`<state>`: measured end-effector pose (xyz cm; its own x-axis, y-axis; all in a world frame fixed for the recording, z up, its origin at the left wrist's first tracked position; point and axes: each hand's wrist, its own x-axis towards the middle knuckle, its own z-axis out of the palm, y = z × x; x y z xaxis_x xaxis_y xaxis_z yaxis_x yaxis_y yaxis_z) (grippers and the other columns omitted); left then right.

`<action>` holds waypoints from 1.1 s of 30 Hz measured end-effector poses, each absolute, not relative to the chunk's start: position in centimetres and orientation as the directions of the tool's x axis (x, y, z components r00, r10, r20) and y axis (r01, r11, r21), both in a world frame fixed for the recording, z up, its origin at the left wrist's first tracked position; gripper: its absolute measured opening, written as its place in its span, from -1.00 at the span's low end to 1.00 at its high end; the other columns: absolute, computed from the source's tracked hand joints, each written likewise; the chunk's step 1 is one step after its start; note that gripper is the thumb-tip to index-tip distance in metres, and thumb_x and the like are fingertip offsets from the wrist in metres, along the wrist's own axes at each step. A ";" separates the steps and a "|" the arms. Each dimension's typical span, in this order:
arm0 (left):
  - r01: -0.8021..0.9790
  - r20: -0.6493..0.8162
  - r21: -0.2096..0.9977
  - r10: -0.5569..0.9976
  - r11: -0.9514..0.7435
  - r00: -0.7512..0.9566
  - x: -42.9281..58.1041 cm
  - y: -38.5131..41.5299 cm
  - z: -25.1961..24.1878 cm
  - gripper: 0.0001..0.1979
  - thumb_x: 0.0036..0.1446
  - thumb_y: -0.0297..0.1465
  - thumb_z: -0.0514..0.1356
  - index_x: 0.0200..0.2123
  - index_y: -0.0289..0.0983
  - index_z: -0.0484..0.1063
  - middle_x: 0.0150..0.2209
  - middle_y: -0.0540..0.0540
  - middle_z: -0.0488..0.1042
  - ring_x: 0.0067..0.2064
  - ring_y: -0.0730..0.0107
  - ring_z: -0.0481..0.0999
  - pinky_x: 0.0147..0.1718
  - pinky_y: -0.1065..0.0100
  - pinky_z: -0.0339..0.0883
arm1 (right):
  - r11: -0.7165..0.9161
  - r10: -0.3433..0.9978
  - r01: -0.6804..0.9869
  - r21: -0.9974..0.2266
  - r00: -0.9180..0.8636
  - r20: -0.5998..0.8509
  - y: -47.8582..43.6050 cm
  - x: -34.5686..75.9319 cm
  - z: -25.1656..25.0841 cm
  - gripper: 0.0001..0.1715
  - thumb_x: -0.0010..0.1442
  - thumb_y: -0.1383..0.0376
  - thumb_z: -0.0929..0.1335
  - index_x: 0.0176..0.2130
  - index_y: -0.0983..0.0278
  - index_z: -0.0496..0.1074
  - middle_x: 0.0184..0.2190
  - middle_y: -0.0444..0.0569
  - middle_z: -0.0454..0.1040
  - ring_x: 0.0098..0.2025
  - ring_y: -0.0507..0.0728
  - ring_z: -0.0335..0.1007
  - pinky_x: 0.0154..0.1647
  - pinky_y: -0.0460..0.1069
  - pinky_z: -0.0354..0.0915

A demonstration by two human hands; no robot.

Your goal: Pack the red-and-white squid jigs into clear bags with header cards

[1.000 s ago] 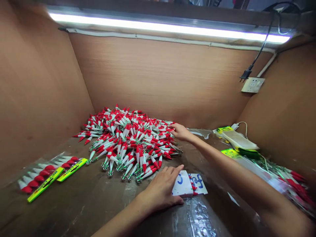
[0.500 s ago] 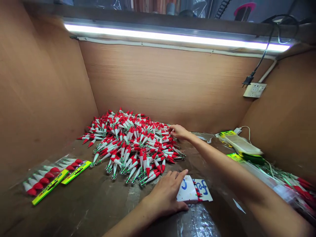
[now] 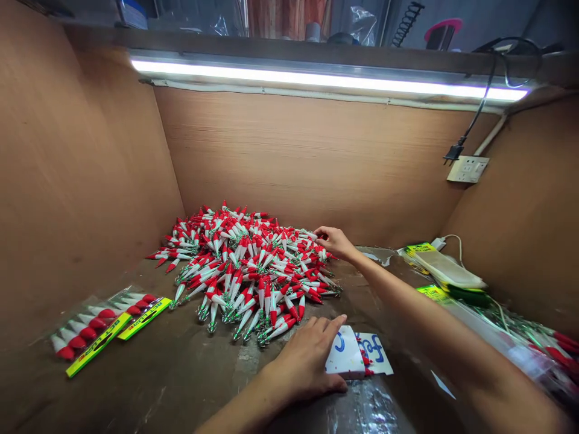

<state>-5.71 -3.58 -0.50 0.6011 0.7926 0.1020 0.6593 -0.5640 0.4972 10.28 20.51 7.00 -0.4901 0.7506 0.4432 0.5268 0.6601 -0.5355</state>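
A large heap of red-and-white squid jigs (image 3: 253,265) with green hooked ends lies in front of me. My right hand (image 3: 333,241) is at the heap's right edge, its thumb and index finger pinched on a squid jig partly hidden by the fingers. Nearer to me, my left hand (image 3: 312,352) holds a small white box (image 3: 346,352) with blue writing, thumb at the near side and fingers at the far side. Red jig tips show at the box's right end, over a white card (image 3: 377,352) with blue handwriting.
Two clear packs of jigs (image 3: 90,325) with yellow-green labels lie at left. At right are a stack of empty packs (image 3: 446,268) and a plastic bag (image 3: 493,328) beside more jigs. A plug (image 3: 453,150) hangs near the socket (image 3: 468,169). Wooden walls enclose the table.
The view has tilted up slightly, so everything sits a little lower. My right hand stays at the heap's right edge with its fingers shifted slightly; my left hand keeps its hold on the box.
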 end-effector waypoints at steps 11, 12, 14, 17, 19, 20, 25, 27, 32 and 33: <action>0.660 0.091 0.519 0.803 -0.543 0.589 -5.8 -3.5 -0.1 0.15 -0.17 -0.18 0.49 0.42 -0.08 -0.03 0.23 -0.22 0.30 0.20 -0.09 0.30 0.21 -0.01 0.18 | 0.242 0.879 0.202 -0.949 -0.459 0.126 9.0 22.3 3.3 -0.32 0.24 -0.08 0.37 0.14 0.32 0.42 -0.11 0.13 0.56 -0.41 0.00 0.34 -0.42 -0.10 0.21; 0.651 0.098 0.522 0.798 -0.550 0.595 -6.0 -3.5 0.0 0.16 -0.18 -0.19 0.50 0.42 -0.06 -0.05 0.24 -0.21 0.28 0.22 -0.09 0.29 0.21 -0.01 0.17 | 0.202 0.883 0.209 -0.957 -0.461 0.086 8.0 23.3 2.7 -0.34 0.23 -0.07 0.38 0.13 0.31 0.43 -0.14 0.09 0.56 -0.42 0.00 0.33 -0.42 -0.10 0.20; 0.641 0.105 0.527 0.791 -0.558 0.602 -6.3 -3.3 0.2 0.19 -0.23 -0.21 0.51 0.42 -0.01 -0.05 0.26 -0.19 0.24 0.21 -0.07 0.29 0.20 0.01 0.20 | 0.226 0.889 0.312 -0.923 -0.454 0.064 6.3 25.0 1.7 -0.42 0.22 -0.05 0.40 0.04 0.30 0.50 -0.22 0.01 0.57 -0.40 0.02 0.32 -0.40 -0.09 0.19; 0.675 0.080 0.512 0.812 -0.531 0.579 -6.6 -3.1 0.8 0.09 -0.26 -0.22 0.51 0.36 0.02 0.11 0.19 -0.15 0.31 0.13 -0.05 0.37 0.12 0.03 0.28 | 0.362 0.891 0.524 -0.771 -0.437 0.122 4.5 26.4 0.7 -0.62 0.24 0.05 0.40 -0.11 0.27 0.58 -0.28 -0.06 0.56 -0.31 0.09 0.37 -0.29 -0.06 0.22; 0.690 0.059 0.504 0.818 -0.520 0.573 -6.6 -2.9 1.2 0.00 -0.23 -0.23 0.50 0.31 0.02 0.19 0.14 -0.13 0.35 0.11 -0.04 0.39 0.10 0.04 0.30 | 0.438 0.874 0.618 -0.653 -0.463 0.148 3.6 26.6 0.4 -0.73 0.26 0.14 0.39 -0.15 0.23 0.61 -0.26 -0.05 0.54 -0.27 0.11 0.40 -0.24 -0.05 0.24; 0.692 0.055 0.504 0.819 -0.517 0.572 -6.6 -2.8 1.3 -0.02 -0.22 -0.23 0.49 0.30 0.02 0.20 0.13 -0.13 0.36 0.11 -0.04 0.39 0.10 0.04 0.30 | 0.468 0.861 0.644 -0.605 -0.486 0.149 3.3 26.6 0.4 -0.77 0.27 0.18 0.39 -0.15 0.20 0.61 -0.25 -0.05 0.53 -0.26 0.11 0.41 -0.22 -0.05 0.25; 0.681 0.070 0.499 0.808 -0.536 0.585 -6.2 -2.3 1.3 -0.02 -0.15 -0.27 0.46 0.34 0.01 0.13 0.19 -0.13 0.34 0.17 -0.03 0.36 0.15 0.04 0.26 | 0.575 0.805 0.703 -0.419 -0.578 0.135 2.3 25.6 0.3 -0.80 0.29 0.28 0.38 -0.11 0.14 0.61 -0.27 -0.06 0.50 -0.27 0.10 0.41 -0.25 -0.07 0.22; 0.678 0.080 0.496 0.806 -0.542 0.586 -6.1 -2.2 1.1 -0.01 -0.14 -0.30 0.45 0.35 0.02 0.11 0.21 -0.13 0.34 0.19 -0.03 0.35 0.17 0.03 0.24 | 0.616 0.778 0.696 -0.368 -0.612 0.144 2.0 24.9 0.1 -0.80 0.31 0.27 0.38 -0.10 0.14 0.60 -0.27 -0.06 0.49 -0.24 0.10 0.42 -0.26 -0.07 0.21; 0.675 0.103 0.483 0.802 -0.557 0.588 -6.0 -2.0 0.8 0.00 -0.12 -0.30 0.46 0.36 0.02 0.07 0.23 -0.13 0.32 0.21 -0.02 0.34 0.20 0.01 0.21 | 0.661 0.750 0.690 -0.295 -0.620 0.230 1.3 23.0 -0.7 -0.75 0.40 0.22 0.30 -0.03 0.14 0.55 -0.28 -0.05 0.47 -0.24 0.11 0.40 -0.27 -0.07 0.21; 0.672 0.106 0.484 0.800 -0.561 0.591 -6.0 -2.0 0.8 0.00 -0.11 -0.30 0.46 0.37 0.02 0.06 0.22 -0.13 0.32 0.20 -0.01 0.34 0.20 0.02 0.22 | 0.671 0.741 0.686 -0.281 -0.620 0.257 1.2 22.6 -0.8 -0.75 0.40 0.23 0.30 -0.03 0.15 0.54 -0.27 -0.04 0.48 -0.22 0.11 0.39 -0.25 -0.06 0.21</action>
<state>-5.96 -2.04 0.81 0.5907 0.7998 0.1064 0.6721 -0.5607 0.4836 22.65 1.17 -0.82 -0.6200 0.7412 0.2575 0.6858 0.6713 -0.2810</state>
